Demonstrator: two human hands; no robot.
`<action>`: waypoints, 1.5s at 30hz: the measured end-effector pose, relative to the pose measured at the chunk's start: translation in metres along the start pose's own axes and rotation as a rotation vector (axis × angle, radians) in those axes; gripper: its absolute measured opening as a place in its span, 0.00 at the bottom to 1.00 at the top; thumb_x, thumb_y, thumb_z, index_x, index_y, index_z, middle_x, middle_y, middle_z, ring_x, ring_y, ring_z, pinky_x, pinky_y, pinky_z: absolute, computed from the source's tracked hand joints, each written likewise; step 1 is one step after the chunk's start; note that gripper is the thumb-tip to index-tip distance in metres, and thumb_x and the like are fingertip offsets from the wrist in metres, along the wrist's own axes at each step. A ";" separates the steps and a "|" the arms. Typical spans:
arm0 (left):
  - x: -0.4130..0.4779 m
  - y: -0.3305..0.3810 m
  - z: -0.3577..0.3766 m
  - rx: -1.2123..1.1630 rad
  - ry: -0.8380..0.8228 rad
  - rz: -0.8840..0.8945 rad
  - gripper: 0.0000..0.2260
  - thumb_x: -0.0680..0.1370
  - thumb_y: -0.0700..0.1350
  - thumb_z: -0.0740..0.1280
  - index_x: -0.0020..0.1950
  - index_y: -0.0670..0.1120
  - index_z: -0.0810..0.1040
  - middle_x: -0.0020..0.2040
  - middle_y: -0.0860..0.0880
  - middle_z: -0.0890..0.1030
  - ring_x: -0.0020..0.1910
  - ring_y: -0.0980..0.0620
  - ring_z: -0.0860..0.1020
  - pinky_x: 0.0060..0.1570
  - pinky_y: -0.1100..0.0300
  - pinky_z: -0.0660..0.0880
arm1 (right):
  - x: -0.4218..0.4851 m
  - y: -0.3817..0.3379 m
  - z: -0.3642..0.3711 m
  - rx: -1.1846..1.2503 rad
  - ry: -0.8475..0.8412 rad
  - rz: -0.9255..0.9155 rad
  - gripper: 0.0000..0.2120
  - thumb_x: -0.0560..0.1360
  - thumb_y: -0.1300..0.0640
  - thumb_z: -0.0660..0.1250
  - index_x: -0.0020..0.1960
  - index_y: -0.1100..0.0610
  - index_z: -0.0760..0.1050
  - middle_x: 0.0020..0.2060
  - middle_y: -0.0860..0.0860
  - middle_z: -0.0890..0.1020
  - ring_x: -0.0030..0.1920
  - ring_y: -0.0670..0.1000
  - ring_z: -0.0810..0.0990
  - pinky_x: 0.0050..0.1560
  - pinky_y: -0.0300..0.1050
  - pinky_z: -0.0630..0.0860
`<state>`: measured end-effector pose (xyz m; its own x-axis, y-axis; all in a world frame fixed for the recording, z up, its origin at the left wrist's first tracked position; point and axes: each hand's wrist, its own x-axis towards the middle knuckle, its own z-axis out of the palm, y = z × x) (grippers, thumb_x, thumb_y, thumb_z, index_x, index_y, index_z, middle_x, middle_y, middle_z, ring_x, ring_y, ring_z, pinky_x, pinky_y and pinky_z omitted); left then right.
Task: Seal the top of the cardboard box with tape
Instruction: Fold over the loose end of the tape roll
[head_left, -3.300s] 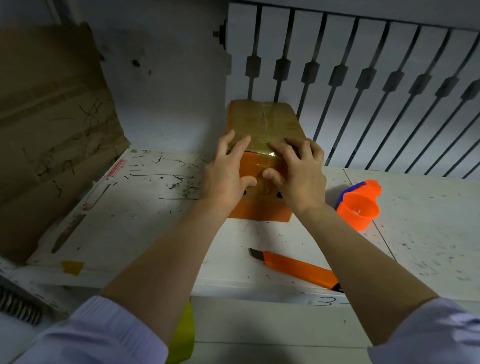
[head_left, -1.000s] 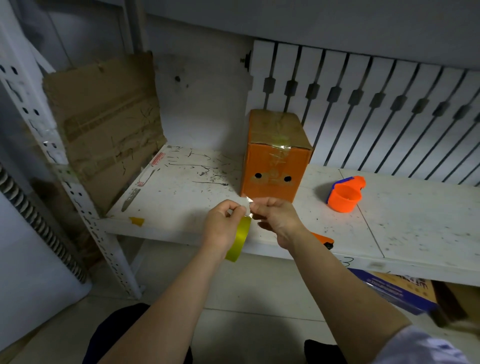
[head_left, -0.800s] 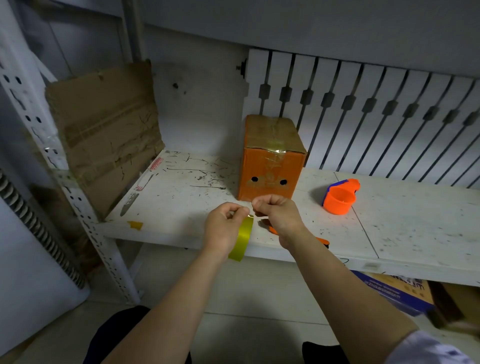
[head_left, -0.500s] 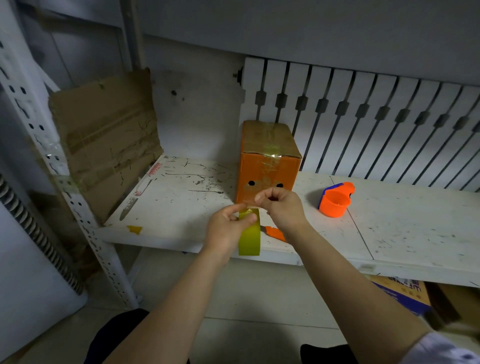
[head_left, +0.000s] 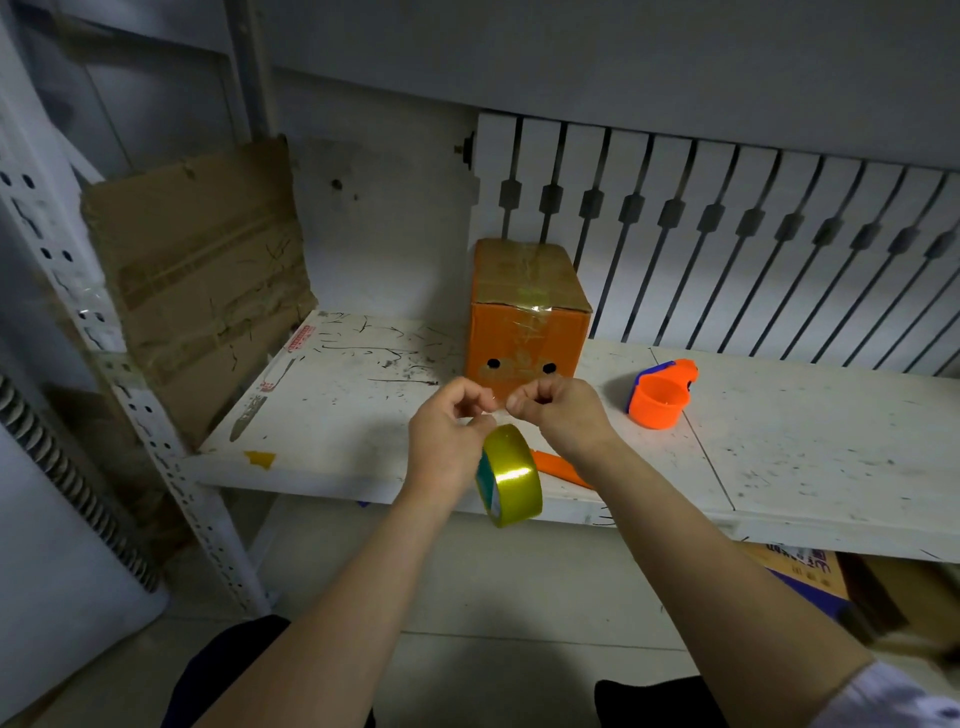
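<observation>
The cardboard box (head_left: 527, 312) stands upright on the shelf (head_left: 779, 447), tape visible across its top. In front of it, the left hand (head_left: 449, 441) clasps the tape roll (head_left: 511, 475); the right hand (head_left: 563, 410) pinches, apparently the free end. Recommendation: draw the strip taut and level before laying it.

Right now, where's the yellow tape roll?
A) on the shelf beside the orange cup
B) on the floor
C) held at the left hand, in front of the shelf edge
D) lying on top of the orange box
C: the yellow tape roll hangs at the left hand, off the shelf, while the right hand pinches close beside it; the orange box top carries no roll.
</observation>
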<state>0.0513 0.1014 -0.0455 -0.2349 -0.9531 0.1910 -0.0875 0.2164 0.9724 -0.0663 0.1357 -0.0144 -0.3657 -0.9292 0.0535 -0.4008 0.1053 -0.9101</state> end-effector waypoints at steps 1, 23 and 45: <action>-0.001 0.000 0.000 0.007 0.000 0.004 0.17 0.71 0.32 0.68 0.35 0.55 0.74 0.47 0.51 0.79 0.50 0.50 0.78 0.48 0.62 0.73 | -0.001 0.000 -0.001 -0.001 -0.009 0.001 0.06 0.74 0.62 0.66 0.38 0.59 0.78 0.34 0.44 0.77 0.38 0.40 0.75 0.39 0.32 0.69; -0.004 0.002 0.004 0.169 0.051 0.083 0.10 0.69 0.37 0.74 0.49 0.44 0.84 0.44 0.49 0.82 0.38 0.58 0.78 0.40 0.73 0.74 | 0.000 -0.009 -0.011 -0.125 -0.113 0.150 0.10 0.74 0.58 0.67 0.50 0.64 0.79 0.37 0.49 0.78 0.41 0.45 0.74 0.37 0.37 0.70; -0.003 0.013 0.003 0.384 0.082 0.196 0.08 0.70 0.42 0.72 0.48 0.45 0.85 0.42 0.51 0.78 0.52 0.48 0.75 0.51 0.57 0.72 | 0.003 -0.008 -0.026 0.015 -0.147 0.053 0.11 0.70 0.67 0.69 0.37 0.55 0.73 0.33 0.50 0.78 0.35 0.45 0.76 0.34 0.34 0.72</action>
<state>0.0481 0.1077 -0.0339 -0.2063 -0.8964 0.3924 -0.4059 0.4433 0.7992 -0.0861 0.1413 0.0033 -0.2583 -0.9645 -0.0546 -0.3709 0.1512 -0.9163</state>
